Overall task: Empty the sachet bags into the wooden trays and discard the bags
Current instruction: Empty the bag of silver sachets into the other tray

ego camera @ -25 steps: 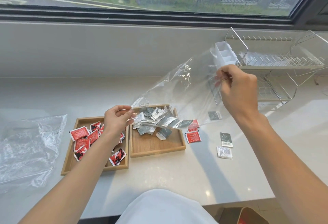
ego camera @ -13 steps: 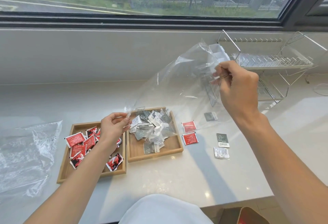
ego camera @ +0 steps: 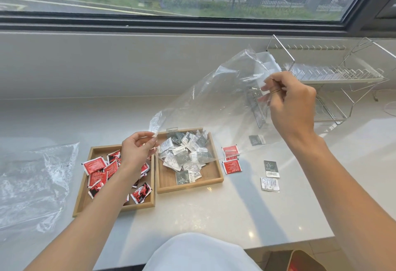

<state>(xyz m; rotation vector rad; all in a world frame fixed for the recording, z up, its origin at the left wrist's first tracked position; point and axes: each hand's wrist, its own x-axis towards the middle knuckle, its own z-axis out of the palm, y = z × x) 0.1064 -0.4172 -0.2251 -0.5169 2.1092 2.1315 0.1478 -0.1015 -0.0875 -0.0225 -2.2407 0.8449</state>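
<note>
White counter [ego camera: 214,217], window behind. Clear plastic bag [ego camera: 214,103] stretched in the air, crinkled, see-through, looks empty; its low end is over the right wooden tray [ego camera: 211,181]. Right hand [ego camera: 293,103] pinches its far upper end, left hand [ego camera: 137,148] pinches its near lower corner. Right tray holds grey-white sachets [ego camera: 186,155]; left wooden tray [ego camera: 82,200] holds red sachets [ego camera: 95,164]. Several loose sachets lie right of the trays.

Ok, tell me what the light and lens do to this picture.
Head view: daylight from the window throws arm shadows across the counter; glare streaks the clear bag held by the left hand and right hand; the wide-angle lens bows the window frame; sachets stay sharp.
</note>
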